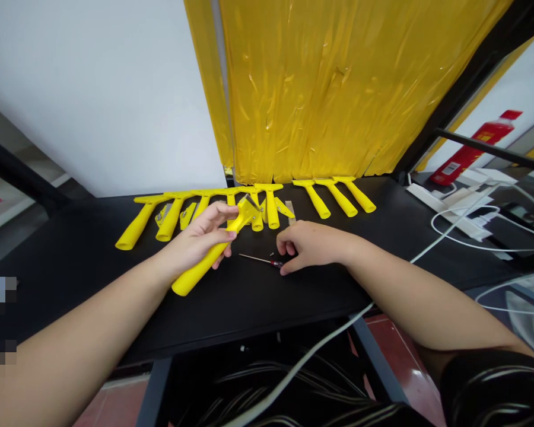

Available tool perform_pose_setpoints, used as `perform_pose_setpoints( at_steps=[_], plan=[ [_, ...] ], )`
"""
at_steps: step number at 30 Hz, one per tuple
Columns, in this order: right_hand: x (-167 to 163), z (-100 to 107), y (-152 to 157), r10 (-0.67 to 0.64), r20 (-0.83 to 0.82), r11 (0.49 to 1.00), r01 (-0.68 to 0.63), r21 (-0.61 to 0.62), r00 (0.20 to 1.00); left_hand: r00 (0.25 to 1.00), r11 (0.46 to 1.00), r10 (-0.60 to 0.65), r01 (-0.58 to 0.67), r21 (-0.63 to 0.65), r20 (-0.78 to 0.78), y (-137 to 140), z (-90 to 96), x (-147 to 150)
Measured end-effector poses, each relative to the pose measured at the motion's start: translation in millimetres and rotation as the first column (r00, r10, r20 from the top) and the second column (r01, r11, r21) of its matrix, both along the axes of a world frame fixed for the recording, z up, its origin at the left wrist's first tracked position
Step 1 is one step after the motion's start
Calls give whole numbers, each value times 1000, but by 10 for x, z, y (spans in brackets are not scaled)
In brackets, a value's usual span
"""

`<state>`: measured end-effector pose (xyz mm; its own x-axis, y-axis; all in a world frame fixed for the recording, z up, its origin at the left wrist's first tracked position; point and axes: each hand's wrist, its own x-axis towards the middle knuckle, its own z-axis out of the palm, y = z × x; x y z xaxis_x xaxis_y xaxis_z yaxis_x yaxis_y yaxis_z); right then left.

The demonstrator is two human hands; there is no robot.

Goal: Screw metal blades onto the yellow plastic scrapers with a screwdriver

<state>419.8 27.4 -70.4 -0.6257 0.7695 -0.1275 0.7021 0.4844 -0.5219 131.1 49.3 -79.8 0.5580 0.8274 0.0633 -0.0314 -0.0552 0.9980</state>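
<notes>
My left hand (207,236) is wrapped round a yellow tool handle (200,270), a hollow tube whose flared head carries a metal piece and points up and away from me. My right hand (309,246) rests low over the black tabletop, fingers curled and thumb at the handle of a thin screwdriver (260,260). Its shaft points left; part of its handle is hidden by the hand. A tiny screw (271,254) lies just behind the shaft. Beyond my hands, several similar yellow handles with T-shaped heads (136,226) lie in a row, with small yellow plates (285,207) among them.
The black table (204,332) meets a white panel (115,89) and a yellow film-wrapped surface (338,89) at the back. A white power strip (449,210), cables and a red bottle (476,148) are at right. A pale cable (311,350) hangs across the front edge.
</notes>
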Motion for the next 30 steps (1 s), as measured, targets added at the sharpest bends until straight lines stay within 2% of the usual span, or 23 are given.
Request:
perform_pose_setpoints(
  at_steps=[4, 7, 10, 13, 16, 18, 24, 30],
  plan=[
    [-53, 9, -46, 66, 57, 997, -68, 31, 996, 999, 997, 35, -32, 75, -32, 1, -30, 13],
    [21, 18, 2, 60, -33, 998, -59, 8, 998, 997, 992, 70, -67, 106, -26, 5, -31, 14],
    [148, 29, 87, -28, -224, 1000, 29, 3, 974, 992, 983, 122, -124, 136, 25, 29, -24, 1],
    [224, 17, 166, -159, -409, 982, 185, 24, 899, 983, 974, 163, -174, 145, 85, 72, -22, -21],
    [218, -11, 203, -243, -517, 953, 301, 29, 821, 977, 969, 185, -199, 148, 102, 108, -29, -42],
    [193, -26, 205, -256, -540, 946, 322, 30, 802, 977, 969, 183, -198, 150, 110, 118, -35, -50],
    [154, -37, 188, -248, -524, 950, 310, 32, 815, 973, 969, 190, -207, 132, 131, 98, -41, -43],
    [140, -38, 188, -264, -539, 952, 307, -9, 800, 974, 973, 181, -198, 122, 137, 77, -29, -35]
  ],
)
